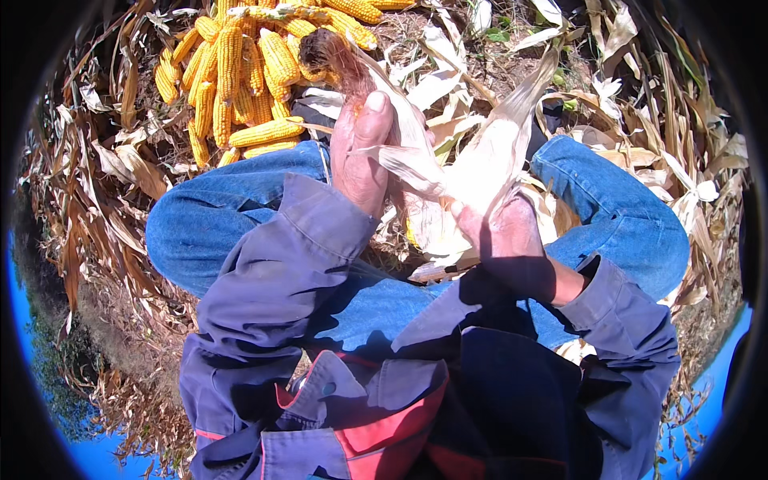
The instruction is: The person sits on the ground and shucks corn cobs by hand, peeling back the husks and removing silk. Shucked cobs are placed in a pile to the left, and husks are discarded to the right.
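Observation:
My left hand [361, 153] is wrapped around an ear of corn, its thumb pointing up along the ear. A tuft of dark brown dried corn silk [336, 60] sticks out above that thumb. My right hand [510, 231] grips the pale dry husk [495, 147], which is spread away from the ear to the right. Between the hands a loose husk leaf [414, 168] bends across. Most of the ear's kernels are hidden by my left hand and the husk. Both hands are above my crossed legs in blue jeans [210, 222].
A pile of bare yellow corn cobs [231, 78] lies beyond my left knee. Dry corn stalks and leaves [102, 198] are heaped at the left, with more dry stalks [690, 150] at the right. Loose husks [444, 90] litter the soil ahead.

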Demonstrator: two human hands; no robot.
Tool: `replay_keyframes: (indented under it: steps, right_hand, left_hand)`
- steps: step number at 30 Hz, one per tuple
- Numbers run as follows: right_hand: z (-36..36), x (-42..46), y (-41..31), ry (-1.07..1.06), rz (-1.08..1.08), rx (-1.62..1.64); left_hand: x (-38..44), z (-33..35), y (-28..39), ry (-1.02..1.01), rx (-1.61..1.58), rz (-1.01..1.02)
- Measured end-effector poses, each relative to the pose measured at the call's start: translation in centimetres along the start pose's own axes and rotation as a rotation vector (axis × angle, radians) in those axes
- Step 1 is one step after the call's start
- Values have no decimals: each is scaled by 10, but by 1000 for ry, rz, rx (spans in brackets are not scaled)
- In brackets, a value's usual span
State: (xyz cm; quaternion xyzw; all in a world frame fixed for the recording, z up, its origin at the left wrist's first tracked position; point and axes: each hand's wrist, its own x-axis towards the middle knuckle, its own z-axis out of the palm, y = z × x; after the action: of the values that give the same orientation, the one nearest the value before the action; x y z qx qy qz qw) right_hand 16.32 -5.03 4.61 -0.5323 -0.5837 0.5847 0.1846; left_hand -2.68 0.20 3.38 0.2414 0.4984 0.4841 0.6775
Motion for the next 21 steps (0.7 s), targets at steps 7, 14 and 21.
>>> replay_keyframes:
  steps: [7, 14, 21]
  right_hand:
    - [-4, 13, -18, 38, -75, 282]
    - [-17, 42, -26, 193, 52, 308]
    - [-24, 41, -33, 161, 25, 119]
  left_hand:
    - [-4, -7, -16, 0, 59, -75]
    - [-17, -1, -26, -184, 194, -125]
    - [-23, 3, -28, -248, 211, -115]
